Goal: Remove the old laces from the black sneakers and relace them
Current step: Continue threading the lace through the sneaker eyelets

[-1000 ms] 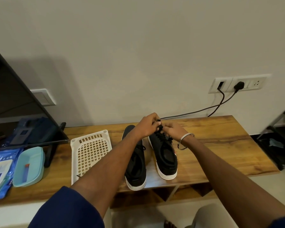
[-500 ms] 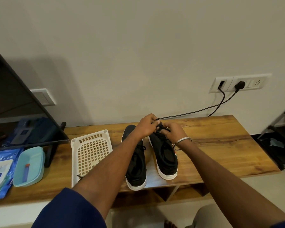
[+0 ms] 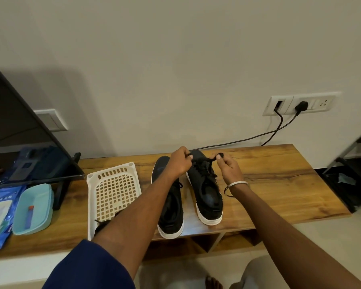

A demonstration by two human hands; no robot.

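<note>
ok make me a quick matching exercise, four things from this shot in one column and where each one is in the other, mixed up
Things:
1. white basket
2. teal box
3. black plug
4. silver bangle

Places:
A. on the right wrist
B. in the wall socket
C. just left of the sneakers
D. near the shelf's left end, by the wipes pack

Pairs: 1-C, 2-D, 3-B, 4-A

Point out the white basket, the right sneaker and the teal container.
white basket point(image 3: 113, 188): head view, on its lattice floor.
right sneaker point(image 3: 208, 195): head view, on the black upper.
teal container point(image 3: 38, 203): head view, on its inside floor.
</note>
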